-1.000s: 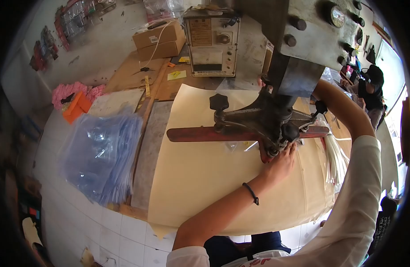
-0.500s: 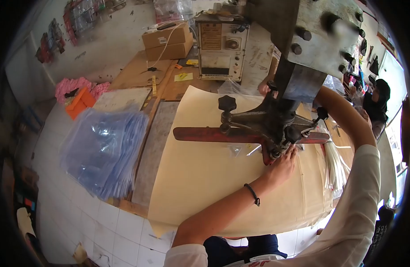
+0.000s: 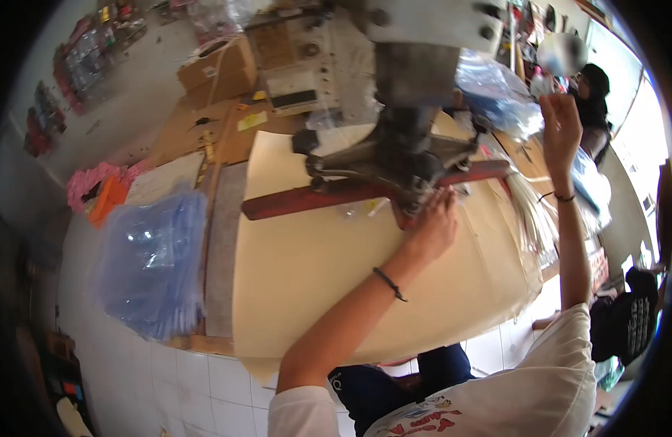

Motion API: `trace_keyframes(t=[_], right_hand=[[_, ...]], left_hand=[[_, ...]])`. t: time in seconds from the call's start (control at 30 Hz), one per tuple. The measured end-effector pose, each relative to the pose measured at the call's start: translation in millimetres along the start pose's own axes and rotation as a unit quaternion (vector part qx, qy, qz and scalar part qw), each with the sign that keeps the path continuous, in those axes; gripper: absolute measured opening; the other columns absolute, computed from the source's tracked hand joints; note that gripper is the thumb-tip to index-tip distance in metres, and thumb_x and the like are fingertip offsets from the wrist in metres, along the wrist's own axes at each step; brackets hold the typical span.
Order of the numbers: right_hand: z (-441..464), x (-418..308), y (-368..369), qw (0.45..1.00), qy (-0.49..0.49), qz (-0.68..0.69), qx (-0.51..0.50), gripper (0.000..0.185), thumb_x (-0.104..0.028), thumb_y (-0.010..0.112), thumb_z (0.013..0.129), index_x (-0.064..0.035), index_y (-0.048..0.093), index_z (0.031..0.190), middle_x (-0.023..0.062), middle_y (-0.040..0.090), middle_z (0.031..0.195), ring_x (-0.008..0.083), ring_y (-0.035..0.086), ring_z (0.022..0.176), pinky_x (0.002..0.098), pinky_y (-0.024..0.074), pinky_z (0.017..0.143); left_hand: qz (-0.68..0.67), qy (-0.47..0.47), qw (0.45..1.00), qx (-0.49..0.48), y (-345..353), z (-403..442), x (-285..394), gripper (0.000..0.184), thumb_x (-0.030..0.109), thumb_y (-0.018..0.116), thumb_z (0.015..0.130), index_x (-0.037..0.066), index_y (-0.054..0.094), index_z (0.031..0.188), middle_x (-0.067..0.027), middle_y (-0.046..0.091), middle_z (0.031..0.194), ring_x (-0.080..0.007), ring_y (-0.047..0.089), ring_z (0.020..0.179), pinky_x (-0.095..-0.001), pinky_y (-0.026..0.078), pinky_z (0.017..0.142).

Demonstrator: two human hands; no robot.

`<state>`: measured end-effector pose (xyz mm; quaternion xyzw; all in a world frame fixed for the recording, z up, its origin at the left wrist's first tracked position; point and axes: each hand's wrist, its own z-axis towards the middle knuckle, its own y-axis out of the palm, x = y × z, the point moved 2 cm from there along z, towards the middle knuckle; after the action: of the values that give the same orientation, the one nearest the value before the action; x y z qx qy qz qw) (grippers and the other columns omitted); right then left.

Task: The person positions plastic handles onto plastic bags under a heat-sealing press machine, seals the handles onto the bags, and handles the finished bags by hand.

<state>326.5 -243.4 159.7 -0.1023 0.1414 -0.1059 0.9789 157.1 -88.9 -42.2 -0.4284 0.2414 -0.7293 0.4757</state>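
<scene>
My left hand [image 3: 436, 224] is at the front of the black metal press head [image 3: 405, 156], its fingers together against the fittings there; what they grip is hidden. A long red bar [image 3: 314, 198] crosses under the head, just above a large tan sheet [image 3: 350, 291]. Small bits of clear plastic [image 3: 369, 209] lie on the sheet beneath the bar. My right hand [image 3: 562, 124] is raised at the right with its fingers curled closed. Whether anything is inside it, I cannot tell.
Blue-tinted clear plastic sheets [image 3: 150, 255] are stacked at the left. White strips [image 3: 529, 218] hang in a bundle at the right, below more clear plastic [image 3: 496, 95]. A control box [image 3: 296, 73] and a cardboard box [image 3: 218, 71] stand behind. Another person [image 3: 592, 95] is at far right.
My right hand has come out from behind the press and gone up to the right. My left hand stays at the press head. The camera view has shifted and tilted.
</scene>
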Motion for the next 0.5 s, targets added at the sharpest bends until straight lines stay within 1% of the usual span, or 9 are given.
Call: trace_keyframes(t=[0.03, 0.07, 0.1, 0.13, 0.17, 0.23, 0.33, 0.43, 0.5], right_hand=[[-28, -11, -5, 0.999, -0.036, -0.038, 0.012, 0.006, -0.007, 0.064, 0.098, -0.0006, 0.063, 0.097, 0.0035, 0.064, 0.085, 0.0111, 0.059, 0.078, 0.0259, 0.0481, 0.073], [-57, -9, -1, 0.997, -0.079, -0.011, -0.013, 0.003, -0.003, 0.065, 0.094, -0.0018, 0.067, 0.095, 0.0031, 0.064, 0.082, 0.0090, 0.057, 0.071, 0.0262, 0.0466, 0.066], [-79, -18, 1, 0.988, -0.056, 0.049, -0.133, 0.007, 0.004, 0.063, 0.088, -0.0023, 0.065, 0.090, 0.0065, 0.065, 0.083, 0.0144, 0.061, 0.072, 0.0264, 0.0475, 0.067], [-110, -2, 7, 0.968, 0.013, 0.118, -0.220, 0.011, 0.005, 0.069, 0.080, -0.0050, 0.066, 0.085, 0.0058, 0.065, 0.076, 0.0152, 0.063, 0.067, 0.0280, 0.0471, 0.059], [-117, -14, 10, 0.943, -0.119, 0.071, -0.303, 0.014, 0.002, 0.074, 0.076, -0.0077, 0.067, 0.083, 0.0053, 0.064, 0.071, 0.0176, 0.064, 0.063, 0.0298, 0.0475, 0.054], [-142, -20, 24, 0.915, -0.183, 0.053, -0.356, 0.012, -0.002, 0.075, 0.076, -0.0068, 0.069, 0.085, 0.0056, 0.066, 0.071, 0.0208, 0.065, 0.063, 0.0318, 0.0512, 0.057], [-151, -25, 35, 0.932, -0.059, 0.065, -0.351, 0.011, -0.004, 0.075, 0.078, -0.0053, 0.070, 0.087, 0.0061, 0.068, 0.075, 0.0231, 0.067, 0.069, 0.0337, 0.0543, 0.063], [-153, -22, 29, 0.922, -0.071, 0.045, -0.378, 0.015, -0.015, 0.072, 0.083, -0.0056, 0.072, 0.095, 0.0082, 0.071, 0.089, 0.0257, 0.068, 0.087, 0.0392, 0.0548, 0.080], [-153, -18, 26, 0.918, -0.066, 0.033, -0.389, 0.022, -0.016, 0.071, 0.085, -0.0050, 0.071, 0.104, 0.0115, 0.071, 0.099, 0.0281, 0.065, 0.100, 0.0404, 0.0530, 0.088]], left_hand=[[0.008, 0.013, 1.000, -0.002, 3, -1, -3, 0.050, 0.019, 0.045, 0.101, -0.012, 0.045, 0.140, -0.0296, 0.048, 0.147, -0.0379, 0.046, 0.139, -0.0457, 0.031, 0.121], [0.002, 0.015, 1.000, -0.003, -2, -2, -1, 0.048, 0.018, 0.045, 0.101, -0.012, 0.047, 0.139, -0.0297, 0.047, 0.148, -0.0381, 0.046, 0.140, -0.0458, 0.031, 0.120], [0.002, 0.013, 1.000, -0.017, -5, -1, -1, 0.048, 0.018, 0.045, 0.101, -0.011, 0.047, 0.139, -0.0289, 0.047, 0.149, -0.0379, 0.044, 0.141, -0.0455, 0.031, 0.120], [0.000, 0.012, 1.000, -0.023, -7, -1, -1, 0.048, 0.018, 0.046, 0.101, -0.010, 0.047, 0.139, -0.0284, 0.046, 0.149, -0.0377, 0.043, 0.142, -0.0455, 0.032, 0.120], [0.000, 0.011, 1.000, -0.028, -9, -1, -2, 0.047, 0.018, 0.047, 0.101, -0.009, 0.047, 0.140, -0.0280, 0.045, 0.150, -0.0376, 0.042, 0.142, -0.0456, 0.032, 0.120], [-0.010, 0.011, 0.999, -0.038, -11, 0, -4, 0.047, 0.017, 0.048, 0.100, -0.008, 0.047, 0.141, -0.0274, 0.045, 0.150, -0.0375, 0.041, 0.143, -0.0453, 0.031, 0.121], [-0.031, 0.003, 0.999, -0.045, -14, 0, -3, 0.047, 0.016, 0.050, 0.100, -0.006, 0.047, 0.141, -0.0271, 0.045, 0.150, -0.0379, 0.040, 0.144, -0.0453, 0.031, 0.121], [-0.042, -0.011, 0.997, -0.060, -20, 1, -4, 0.051, 0.015, 0.051, 0.099, -0.006, 0.043, 0.144, -0.0266, 0.045, 0.151, -0.0395, 0.040, 0.143, -0.0451, 0.033, 0.120], [-0.066, -0.029, 0.996, -0.057, -20, 1, -3, 0.053, 0.015, 0.052, 0.099, -0.006, 0.042, 0.146, -0.0267, 0.045, 0.150, -0.0404, 0.040, 0.142, -0.0453, 0.034, 0.119]])
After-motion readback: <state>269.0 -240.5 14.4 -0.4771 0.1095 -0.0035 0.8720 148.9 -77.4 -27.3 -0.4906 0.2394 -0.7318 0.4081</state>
